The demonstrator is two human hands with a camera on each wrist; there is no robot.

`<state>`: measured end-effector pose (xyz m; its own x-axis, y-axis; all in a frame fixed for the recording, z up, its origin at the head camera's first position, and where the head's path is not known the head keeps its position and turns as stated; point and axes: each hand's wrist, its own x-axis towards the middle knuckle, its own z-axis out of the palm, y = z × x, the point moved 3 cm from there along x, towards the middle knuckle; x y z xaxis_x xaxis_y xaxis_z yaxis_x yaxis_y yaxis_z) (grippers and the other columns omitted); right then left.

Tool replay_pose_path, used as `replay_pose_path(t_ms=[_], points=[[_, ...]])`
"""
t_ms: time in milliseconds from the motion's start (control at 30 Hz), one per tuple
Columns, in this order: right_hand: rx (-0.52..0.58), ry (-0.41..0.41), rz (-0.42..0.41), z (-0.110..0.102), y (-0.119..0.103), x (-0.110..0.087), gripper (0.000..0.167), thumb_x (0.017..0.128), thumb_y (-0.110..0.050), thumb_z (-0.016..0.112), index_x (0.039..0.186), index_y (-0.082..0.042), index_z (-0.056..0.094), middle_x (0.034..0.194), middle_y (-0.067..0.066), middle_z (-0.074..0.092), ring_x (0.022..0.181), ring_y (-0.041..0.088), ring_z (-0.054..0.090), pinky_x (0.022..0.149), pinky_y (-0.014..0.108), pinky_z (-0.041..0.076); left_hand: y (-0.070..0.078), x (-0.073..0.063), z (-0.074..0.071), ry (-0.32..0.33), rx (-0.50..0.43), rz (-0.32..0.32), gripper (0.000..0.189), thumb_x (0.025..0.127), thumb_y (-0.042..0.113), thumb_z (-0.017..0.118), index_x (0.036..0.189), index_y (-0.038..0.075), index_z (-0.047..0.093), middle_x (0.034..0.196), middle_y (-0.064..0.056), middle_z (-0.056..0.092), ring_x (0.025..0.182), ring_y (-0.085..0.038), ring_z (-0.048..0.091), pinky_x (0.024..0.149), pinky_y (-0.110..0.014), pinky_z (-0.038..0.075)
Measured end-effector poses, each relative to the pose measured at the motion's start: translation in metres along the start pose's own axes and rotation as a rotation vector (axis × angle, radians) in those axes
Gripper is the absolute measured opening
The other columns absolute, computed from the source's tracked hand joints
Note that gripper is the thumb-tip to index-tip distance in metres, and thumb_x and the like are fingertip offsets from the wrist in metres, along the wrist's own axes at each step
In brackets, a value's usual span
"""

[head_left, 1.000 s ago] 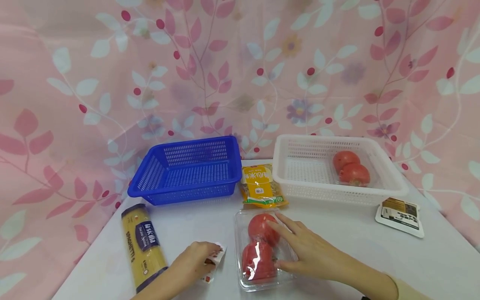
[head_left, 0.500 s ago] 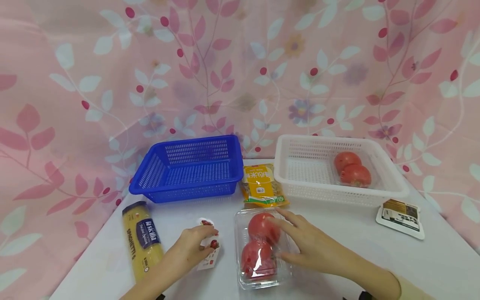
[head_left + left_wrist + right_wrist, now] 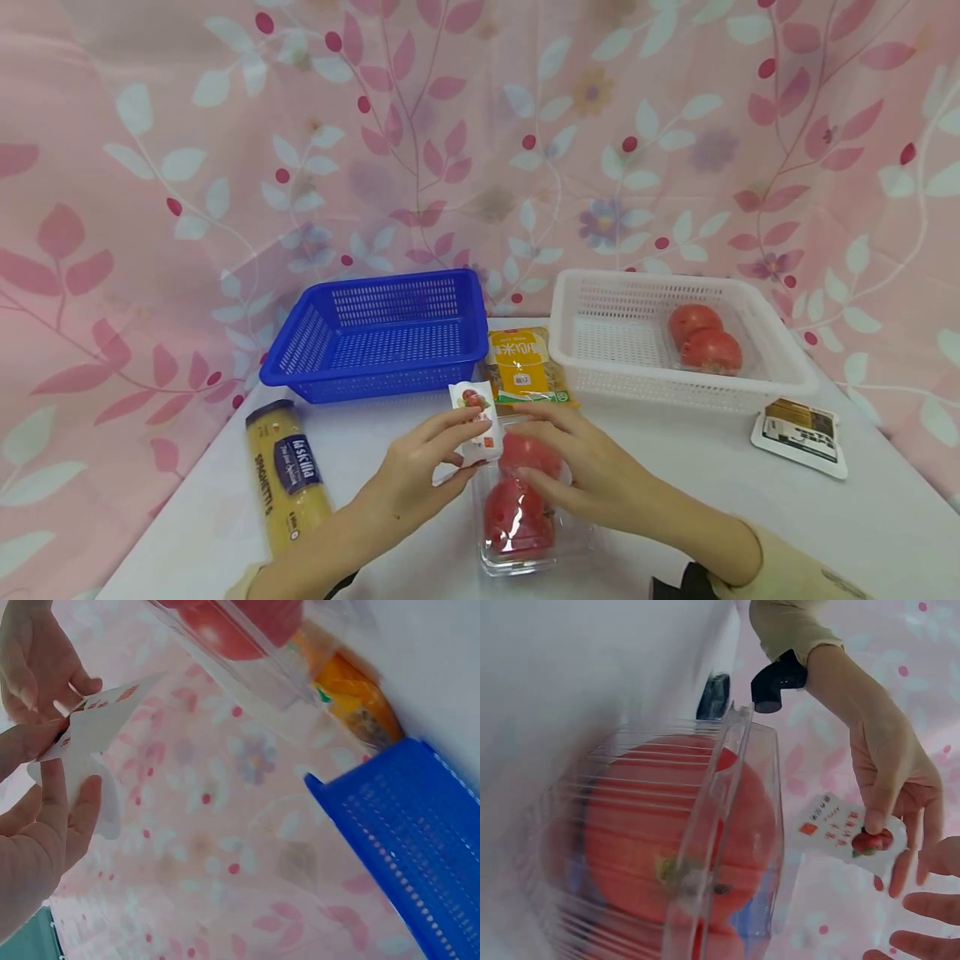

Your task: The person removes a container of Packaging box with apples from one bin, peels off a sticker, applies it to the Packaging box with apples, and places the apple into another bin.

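My left hand [image 3: 408, 471] pinches a small white packet [image 3: 482, 398] printed with red fruit and a red square. It holds the packet up over the top left of a clear plastic box of tomatoes [image 3: 517, 517]. Thumb and fingertips clasp the packet's fruit-printed end [image 3: 840, 829] in the right wrist view. Beside it, over the box's right side, my right hand [image 3: 600, 462] has its fingers extended and spread, nothing in its grasp. The clear box [image 3: 757, 772] fills the left half of the right wrist view. Both hands cover part of the box's upper end.
Behind stand a blue basket [image 3: 390, 387] and a white basket [image 3: 660, 383] containing another box of tomatoes [image 3: 708, 346]. A yellow noodle bag [image 3: 525, 362] lies between them. Spaghetti [image 3: 288, 475] lies at left, a flat white-edged pack [image 3: 801, 437] at right.
My left hand has lifted the white packet off the table left of the tomato box and carried it right, above the box. My right hand stays by the box, shifted slightly left.
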<state>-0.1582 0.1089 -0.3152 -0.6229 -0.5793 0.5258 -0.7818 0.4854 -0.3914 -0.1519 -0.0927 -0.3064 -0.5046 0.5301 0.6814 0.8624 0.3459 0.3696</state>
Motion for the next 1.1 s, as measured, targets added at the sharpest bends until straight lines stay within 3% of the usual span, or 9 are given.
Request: replay_pose_path(t_ms=[100,233,333,500,800,1100], points=[[0.03,0.072,-0.079,-0.001,-0.003,0.004,0.035,0.084,-0.026,0.067,0.116,-0.016,0.06,0.125,0.001,0.049,0.113,0.015,0.048,0.085,0.033,0.048,0.008,0.007,0.003,0.009,-0.031,0.07,0.065,0.063,-0.018,0.073,0.122,0.001,0.053,0.12,-0.018,0.052,0.093,-0.022,0.061,0.068,-0.013,0.048],[0.06,0.159,-0.16,-0.002,-0.006,0.008,0.029,0.085,-0.028,0.066,0.109,-0.013,0.061,0.12,0.006,0.049,0.105,0.018,0.051,0.082,0.031,0.049,0.016,0.014,0.005,0.014,-0.036,0.114,0.069,0.064,-0.016,0.072,0.127,0.002,0.049,0.122,-0.018,0.05,0.091,-0.02,0.061,0.07,-0.013,0.048],[0.086,0.195,-0.171,-0.003,-0.007,0.009,0.028,0.086,-0.03,0.064,0.106,-0.012,0.062,0.118,0.007,0.048,0.103,0.018,0.05,0.082,0.029,0.048,0.022,0.017,0.008,0.016,-0.04,0.139,0.071,0.064,-0.014,0.074,0.129,0.001,0.048,0.125,-0.019,0.049,0.092,-0.019,0.061,0.071,-0.013,0.048],[0.118,0.242,-0.178,-0.006,-0.008,0.011,0.024,0.086,-0.029,0.064,0.103,-0.013,0.062,0.113,0.005,0.051,0.101,0.018,0.052,0.085,0.027,0.046,0.029,0.021,0.011,0.042,-0.018,0.196,0.068,0.068,-0.009,0.073,0.13,-0.002,0.046,0.129,-0.021,0.047,0.107,-0.027,0.056,0.073,-0.015,0.048],[0.132,0.315,-0.236,-0.009,-0.008,0.008,0.023,0.089,-0.029,0.058,0.1,-0.009,0.061,0.107,0.007,0.053,0.092,0.016,0.055,0.081,0.02,0.047,0.032,0.022,0.015,0.109,-0.003,0.233,0.042,0.086,0.0,0.059,0.126,0.002,0.049,0.123,-0.018,0.05,0.105,-0.025,0.057,0.075,-0.019,0.049],[0.117,0.415,-0.359,-0.013,-0.005,0.006,0.013,0.089,-0.022,0.058,0.085,-0.01,0.061,0.103,0.011,0.055,0.092,0.021,0.051,0.075,0.02,0.043,0.027,0.017,0.017,0.098,-0.087,0.189,0.07,0.065,-0.017,0.069,0.128,0.0,0.046,0.128,-0.024,0.041,0.102,-0.028,0.058,0.071,-0.018,0.05]])
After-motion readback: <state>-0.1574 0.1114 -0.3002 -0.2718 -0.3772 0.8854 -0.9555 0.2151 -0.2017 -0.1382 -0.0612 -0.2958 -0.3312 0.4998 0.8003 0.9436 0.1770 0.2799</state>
